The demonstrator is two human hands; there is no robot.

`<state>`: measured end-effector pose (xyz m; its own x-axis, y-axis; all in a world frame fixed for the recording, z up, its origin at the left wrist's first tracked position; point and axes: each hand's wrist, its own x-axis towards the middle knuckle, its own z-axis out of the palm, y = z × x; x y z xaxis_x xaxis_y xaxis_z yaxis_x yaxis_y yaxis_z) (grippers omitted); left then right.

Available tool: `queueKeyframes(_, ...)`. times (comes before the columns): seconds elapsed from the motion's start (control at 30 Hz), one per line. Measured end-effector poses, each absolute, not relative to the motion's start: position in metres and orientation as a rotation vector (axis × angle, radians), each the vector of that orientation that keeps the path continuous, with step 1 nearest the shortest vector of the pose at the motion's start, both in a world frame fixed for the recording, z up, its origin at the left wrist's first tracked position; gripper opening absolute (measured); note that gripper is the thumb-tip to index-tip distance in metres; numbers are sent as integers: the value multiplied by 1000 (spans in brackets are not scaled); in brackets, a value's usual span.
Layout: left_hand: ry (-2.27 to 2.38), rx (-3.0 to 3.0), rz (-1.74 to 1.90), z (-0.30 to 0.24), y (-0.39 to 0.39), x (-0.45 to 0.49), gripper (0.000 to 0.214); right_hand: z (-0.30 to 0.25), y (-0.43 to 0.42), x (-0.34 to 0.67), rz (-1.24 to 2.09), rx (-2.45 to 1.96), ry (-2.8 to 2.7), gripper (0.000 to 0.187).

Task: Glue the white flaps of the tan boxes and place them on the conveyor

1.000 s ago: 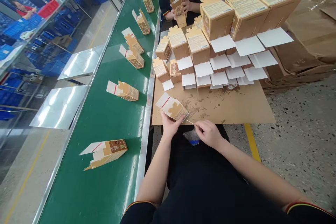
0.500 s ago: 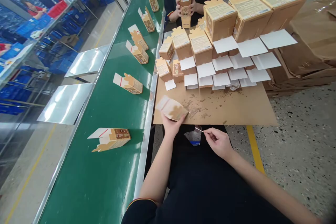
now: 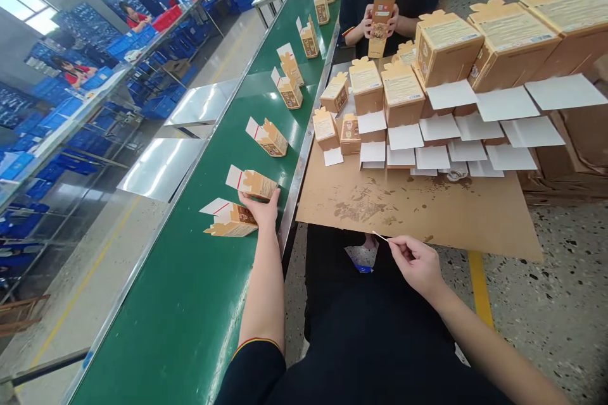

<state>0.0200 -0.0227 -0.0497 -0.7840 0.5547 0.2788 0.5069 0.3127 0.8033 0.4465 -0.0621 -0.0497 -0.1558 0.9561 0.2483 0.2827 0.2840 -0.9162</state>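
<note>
The single head-worn camera looks forward and down from above and behind the left hand and right hand — facing over the near edge of the cardboard sheet. The right edge of the green belt recedes from close by to well away.

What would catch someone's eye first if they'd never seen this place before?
Probably the stacked cardboard boxes on the brown sheet at right, with their white flaps jutting toward the camera. Next, the long green belt running up the picture's middle, with a line of open boxes. Then the hands: the left grasping a box over the belt, the right pinching a thin stick.
</note>
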Motion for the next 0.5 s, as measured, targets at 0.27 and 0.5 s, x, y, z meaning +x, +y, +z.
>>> queueKeyframes(0.27,2182,1577,1822,-27,10,97,81,-47,-74,486,830,-1325,-1547,31)
queueKeyframes(0.5,1853,823,1461,-19,188,121,50,-28,-68,473,776,-1287,-1586,31)
